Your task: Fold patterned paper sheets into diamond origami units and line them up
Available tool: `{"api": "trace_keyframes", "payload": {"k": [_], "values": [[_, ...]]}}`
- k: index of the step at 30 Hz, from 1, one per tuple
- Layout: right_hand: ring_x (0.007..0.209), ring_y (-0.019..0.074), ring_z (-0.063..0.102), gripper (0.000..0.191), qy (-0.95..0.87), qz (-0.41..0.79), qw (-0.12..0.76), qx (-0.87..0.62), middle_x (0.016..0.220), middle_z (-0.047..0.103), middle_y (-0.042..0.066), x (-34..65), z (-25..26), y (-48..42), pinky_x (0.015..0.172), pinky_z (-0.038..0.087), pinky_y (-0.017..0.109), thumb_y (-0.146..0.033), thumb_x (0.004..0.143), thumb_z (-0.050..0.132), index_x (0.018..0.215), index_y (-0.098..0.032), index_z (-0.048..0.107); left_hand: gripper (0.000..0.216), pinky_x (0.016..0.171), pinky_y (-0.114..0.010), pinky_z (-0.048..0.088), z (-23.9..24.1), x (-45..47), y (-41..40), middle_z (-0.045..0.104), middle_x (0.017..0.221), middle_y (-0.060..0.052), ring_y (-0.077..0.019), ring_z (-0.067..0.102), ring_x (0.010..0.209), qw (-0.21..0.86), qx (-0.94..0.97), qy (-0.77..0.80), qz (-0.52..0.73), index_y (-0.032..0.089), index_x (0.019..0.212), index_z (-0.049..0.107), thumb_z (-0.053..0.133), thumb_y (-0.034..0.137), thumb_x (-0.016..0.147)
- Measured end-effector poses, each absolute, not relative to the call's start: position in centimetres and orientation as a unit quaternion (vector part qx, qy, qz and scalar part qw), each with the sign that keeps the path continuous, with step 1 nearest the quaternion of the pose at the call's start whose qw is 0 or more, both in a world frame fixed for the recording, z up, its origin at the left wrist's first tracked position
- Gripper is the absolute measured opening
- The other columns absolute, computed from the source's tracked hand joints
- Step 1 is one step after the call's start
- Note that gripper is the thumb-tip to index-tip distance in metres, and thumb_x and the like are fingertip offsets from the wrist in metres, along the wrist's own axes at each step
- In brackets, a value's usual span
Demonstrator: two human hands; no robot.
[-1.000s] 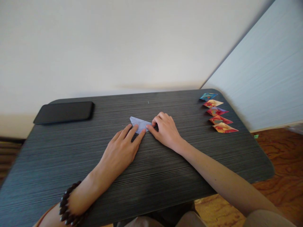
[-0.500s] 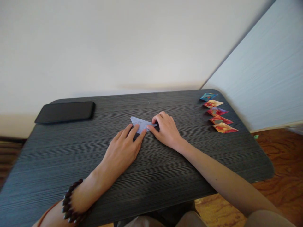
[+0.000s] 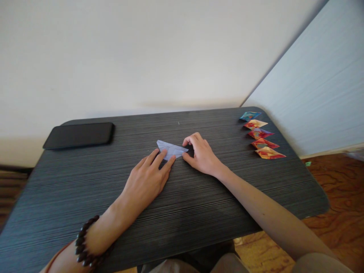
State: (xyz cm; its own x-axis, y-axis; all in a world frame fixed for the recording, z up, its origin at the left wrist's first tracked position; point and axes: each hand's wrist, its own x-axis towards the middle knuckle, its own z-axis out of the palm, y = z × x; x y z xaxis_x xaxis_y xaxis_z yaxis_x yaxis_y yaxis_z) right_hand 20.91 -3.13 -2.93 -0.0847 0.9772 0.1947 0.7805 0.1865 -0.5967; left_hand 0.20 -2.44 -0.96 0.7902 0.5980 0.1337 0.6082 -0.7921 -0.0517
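A folded piece of pale lilac paper (image 3: 172,149), pointed at both ends and creased, lies flat on the dark table. My left hand (image 3: 148,176) rests on its near-left part, fingers stretched out and pressing it to the tabletop; the fingertips cover some of the lower edge. At the paper's right tip is my right hand (image 3: 201,155), its thumb and curled forefinger apart on either side of the tip with a gap between them. Whether the thumb touches the edge I cannot tell. A dark bead bracelet (image 3: 82,242) circles my left wrist.
Several folded colourful paper pieces (image 3: 262,134) stand in a row along the right side of the table (image 3: 204,216). A black phone-like slab (image 3: 79,135) lies at the back left. A white wall (image 3: 159,53) borders the far edge, and a pale panel (image 3: 318,83) rises at right.
My right thumb has slid right along the paper toward its tip, and the thumb and forefinger have parted slightly. The left hand and the paper have stayed in place.
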Motion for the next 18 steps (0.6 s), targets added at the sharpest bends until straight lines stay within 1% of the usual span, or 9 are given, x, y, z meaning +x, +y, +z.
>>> {"api": "trace_keyframes", "payload": {"k": [3, 7, 11, 13, 15, 17, 18], "values": [[0.091, 0.0178, 0.052, 0.022, -0.708, 0.195, 0.289, -0.615, 0.098, 0.051, 0.005, 21.21, -2.87, -3.03, 0.081, 0.04, 0.034, -0.016, 0.075, 0.054, 0.096, -0.02, 0.05, 0.037, 0.094, -0.047, 0.048, -0.95, 0.18, -2.45, 0.054, 0.131, -0.015, -0.0324, 0.049, 0.121, 0.048, -0.945, -0.319, -0.057, 0.018, 0.127, 0.056, 0.045, 0.023, 0.092], [0.083, 0.0159, 0.05, 0.025, -0.705, 0.215, 0.292, -0.609, 0.097, 0.049, 0.004, 21.69, -3.07, -2.81, 0.077, 0.041, 0.033, -0.011, 0.074, 0.052, 0.097, -0.021, 0.05, 0.037, 0.093, -0.047, 0.049, -0.86, 0.2, -2.43, 0.054, 0.13, -0.015, -0.0321, 0.049, 0.121, 0.047, -0.946, -0.316, -0.056, 0.018, 0.126, 0.056, 0.046, 0.023, 0.091], [0.082, 0.0153, 0.049, 0.026, -0.706, 0.223, 0.301, -0.601, 0.096, 0.048, 0.004, 21.95, -3.23, -2.77, 0.077, 0.042, 0.032, -0.009, 0.074, 0.05, 0.098, -0.021, 0.05, 0.037, 0.093, -0.047, 0.049, -0.79, 0.25, -2.44, 0.054, 0.131, -0.015, -0.0322, 0.049, 0.12, 0.048, -0.945, -0.318, -0.052, 0.018, 0.126, 0.056, 0.045, 0.023, 0.091], [0.083, 0.0158, 0.049, 0.023, -0.705, 0.216, 0.307, -0.602, 0.096, 0.049, 0.004, 21.78, -3.21, -2.85, 0.077, 0.042, 0.033, -0.013, 0.076, 0.052, 0.098, -0.021, 0.05, 0.037, 0.093, -0.047, 0.048, -0.8, 0.27, -2.44, 0.053, 0.132, -0.014, -0.0321, 0.049, 0.121, 0.046, -0.946, -0.319, -0.044, 0.018, 0.127, 0.055, 0.044, 0.023, 0.092], [0.085, 0.0174, 0.05, 0.019, -0.709, 0.198, 0.306, -0.604, 0.095, 0.05, 0.004, 21.46, -3.15, -2.94, 0.078, 0.041, 0.034, -0.021, 0.078, 0.056, 0.096, -0.02, 0.05, 0.038, 0.094, -0.047, 0.048, -0.83, 0.27, -2.42, 0.052, 0.132, -0.014, -0.0321, 0.048, 0.122, 0.045, -0.945, -0.321, -0.039, 0.018, 0.128, 0.054, 0.044, 0.022, 0.092], [0.088, 0.0191, 0.05, 0.021, -0.718, 0.18, 0.298, -0.603, 0.094, 0.052, 0.004, 21.24, -3.09, -2.98, 0.079, 0.04, 0.036, -0.027, 0.077, 0.06, 0.094, -0.021, 0.05, 0.038, 0.094, -0.047, 0.048, -0.88, 0.25, -2.41, 0.052, 0.132, -0.015, -0.0321, 0.048, 0.122, 0.047, -0.944, -0.323, -0.04, 0.018, 0.128, 0.054, 0.044, 0.022, 0.092], [0.089, 0.0194, 0.05, 0.021, -0.721, 0.179, 0.293, -0.602, 0.094, 0.052, 0.004, 21.23, -3.08, -2.96, 0.08, 0.039, 0.036, -0.027, 0.077, 0.06, 0.094, -0.021, 0.05, 0.038, 0.094, -0.047, 0.048, -0.89, 0.23, -2.4, 0.052, 0.132, -0.014, -0.0321, 0.048, 0.122, 0.048, -0.944, -0.323, -0.043, 0.018, 0.128, 0.054, 0.044, 0.022, 0.092]]}}
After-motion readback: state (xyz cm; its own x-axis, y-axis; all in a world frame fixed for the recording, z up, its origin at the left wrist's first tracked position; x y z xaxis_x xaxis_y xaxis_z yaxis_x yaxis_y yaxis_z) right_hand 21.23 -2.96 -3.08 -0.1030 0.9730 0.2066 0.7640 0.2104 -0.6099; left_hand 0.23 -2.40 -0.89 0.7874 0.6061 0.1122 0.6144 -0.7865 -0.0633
